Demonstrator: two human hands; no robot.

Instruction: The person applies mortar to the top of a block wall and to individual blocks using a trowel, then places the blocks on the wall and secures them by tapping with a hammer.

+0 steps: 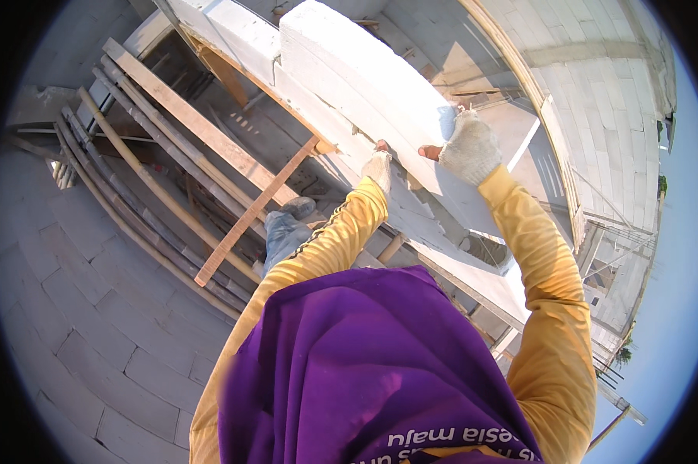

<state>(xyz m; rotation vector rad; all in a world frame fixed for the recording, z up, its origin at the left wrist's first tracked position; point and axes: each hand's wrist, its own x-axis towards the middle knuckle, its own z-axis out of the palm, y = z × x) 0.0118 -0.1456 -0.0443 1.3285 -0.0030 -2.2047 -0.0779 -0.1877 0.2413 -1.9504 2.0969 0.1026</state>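
A long white block (349, 69) lies along the top of a wall of pale blocks beside another white block (229, 31). My right hand (465, 147), in a fingertip-less off-white knitted glove, grips the long block near its right end, thumb along its face; a small light-blue item or patch (446, 120) shows beside it, too unclear to name. My left hand (377, 170), gloved alike, is lower on the left, fingers curled at the block's lower edge, partly hidden. Below them runs a ledge with grey mortar (469, 243). Both forearms wear yellow sleeves.
Bamboo poles (136, 166), timber planks (194, 120) and a wooden crosspiece (240, 232) span an opening at the left, near my leg and boot (287, 224). Block walls (93, 325) (581, 100) stand on both sides. A long curved batten (558, 155) runs at the right, with open sky beyond.
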